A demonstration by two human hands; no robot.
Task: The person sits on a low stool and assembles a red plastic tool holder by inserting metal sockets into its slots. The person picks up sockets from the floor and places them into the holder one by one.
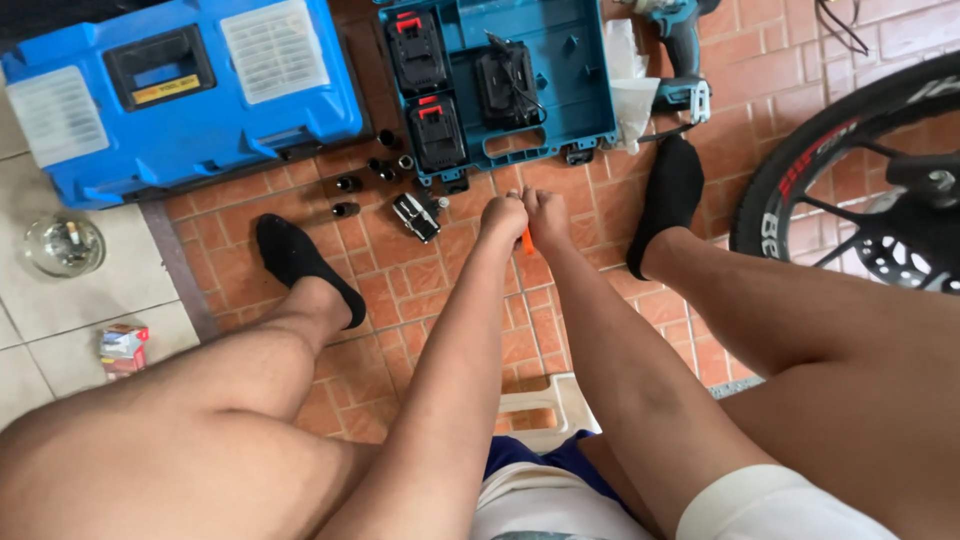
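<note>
Both my hands are stretched out low over the red brick floor, fists together. My left hand point(503, 217) and my right hand point(546, 214) are closed around a small orange tool point(528, 240), only a sliver of which shows between them. Just left of my hands lie a small metal tool part point(416, 215) and several dark sockets point(346, 197). My legs in black socks frame the spot on both sides.
An open teal tool case point(590, 100) with two black batteries and a charger lies ahead. A closed blue toolbox point(180, 95) is at the far left, a cordless drill point(683, 45) far right, a motorcycle wheel point(860, 190) at right, a glass ashtray point(65, 245) at left.
</note>
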